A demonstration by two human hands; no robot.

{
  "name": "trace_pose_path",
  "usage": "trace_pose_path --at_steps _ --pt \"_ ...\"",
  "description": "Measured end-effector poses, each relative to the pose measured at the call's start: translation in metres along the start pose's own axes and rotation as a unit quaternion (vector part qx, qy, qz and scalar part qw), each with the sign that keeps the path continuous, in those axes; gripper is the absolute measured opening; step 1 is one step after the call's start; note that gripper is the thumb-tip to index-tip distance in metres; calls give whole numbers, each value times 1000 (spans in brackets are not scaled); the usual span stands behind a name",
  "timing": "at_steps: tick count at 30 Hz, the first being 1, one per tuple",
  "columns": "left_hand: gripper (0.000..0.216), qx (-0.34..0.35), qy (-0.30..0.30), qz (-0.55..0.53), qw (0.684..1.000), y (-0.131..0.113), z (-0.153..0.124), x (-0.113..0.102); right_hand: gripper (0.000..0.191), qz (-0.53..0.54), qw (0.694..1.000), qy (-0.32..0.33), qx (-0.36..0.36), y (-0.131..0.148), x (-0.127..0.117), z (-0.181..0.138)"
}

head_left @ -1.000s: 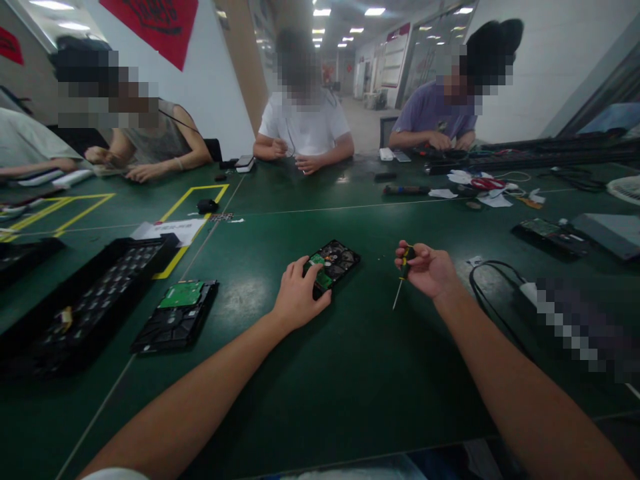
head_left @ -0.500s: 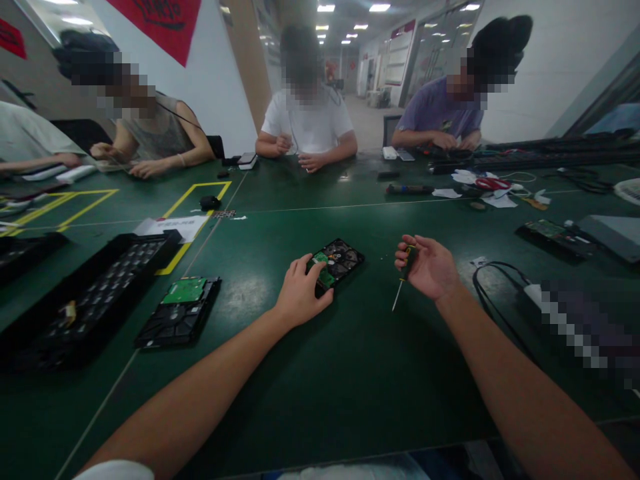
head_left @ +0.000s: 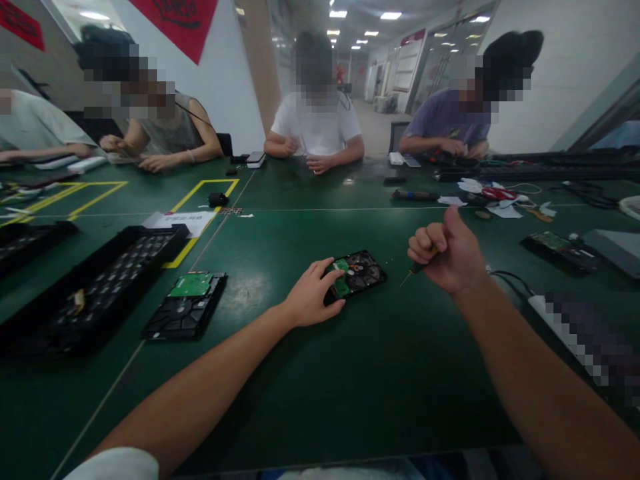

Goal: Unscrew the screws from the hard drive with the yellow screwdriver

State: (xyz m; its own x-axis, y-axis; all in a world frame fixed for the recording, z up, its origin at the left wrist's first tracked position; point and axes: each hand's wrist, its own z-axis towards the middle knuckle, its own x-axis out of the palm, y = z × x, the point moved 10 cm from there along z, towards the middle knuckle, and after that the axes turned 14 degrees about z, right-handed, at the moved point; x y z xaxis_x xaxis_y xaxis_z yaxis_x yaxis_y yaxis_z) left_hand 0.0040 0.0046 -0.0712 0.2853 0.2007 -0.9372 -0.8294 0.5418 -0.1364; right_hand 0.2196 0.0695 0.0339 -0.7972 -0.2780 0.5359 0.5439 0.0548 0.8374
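A hard drive [head_left: 367, 270] lies on the green table, its green circuit board and dark metal casing facing up. My left hand [head_left: 317, 293] grips the drive's left end, fingers over the board and thumb along the near edge. Right of the drive, my right hand [head_left: 445, 253] is raised above the table and closed around a screwdriver [head_left: 416, 268]. The screwdriver's thin shaft points down and left, its tip apart from the drive; most of the handle is hidden in my fist. A second hard drive [head_left: 185, 308] lies farther left, board side up.
A long black tray [head_left: 100, 293] stands at the left. At the right are another circuit-board device [head_left: 557, 252], a grey box [head_left: 615, 250] and a cable [head_left: 510, 277]. Several people sit across the table, near a pen-like tool [head_left: 413, 195] and red-handled scissors [head_left: 497, 193].
The hard drive under my left hand has turned slightly clockwise and shifted right. My right hand has risen and turned, its fist now tighter around the screwdriver. The view has shifted a little.
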Motion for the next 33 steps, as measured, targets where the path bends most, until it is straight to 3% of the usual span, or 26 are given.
trace_pose_path --at_steps 5,9,17,26,29,33 --pt "69 41 13 -25 999 -6 0 1 60 -84 995 -2 -59 23 33 8" --pt "71 54 15 -33 998 -8 0 2 50 -82 991 -20 -104 32 44 22" --pt "70 52 8 -37 998 -8 0 2 53 -99 985 -27 -140 22 65 40" --pt "84 37 -4 -72 997 -5 0 0 46 -103 985 -18 -137 4 72 33" --pt "70 -13 -52 -122 991 7 1 -6 45 -129 981 -38 -138 4 67 29" --pt "28 -158 -200 -153 955 48 -7 -23 35 -155 974 -61 -151 3 60 29"
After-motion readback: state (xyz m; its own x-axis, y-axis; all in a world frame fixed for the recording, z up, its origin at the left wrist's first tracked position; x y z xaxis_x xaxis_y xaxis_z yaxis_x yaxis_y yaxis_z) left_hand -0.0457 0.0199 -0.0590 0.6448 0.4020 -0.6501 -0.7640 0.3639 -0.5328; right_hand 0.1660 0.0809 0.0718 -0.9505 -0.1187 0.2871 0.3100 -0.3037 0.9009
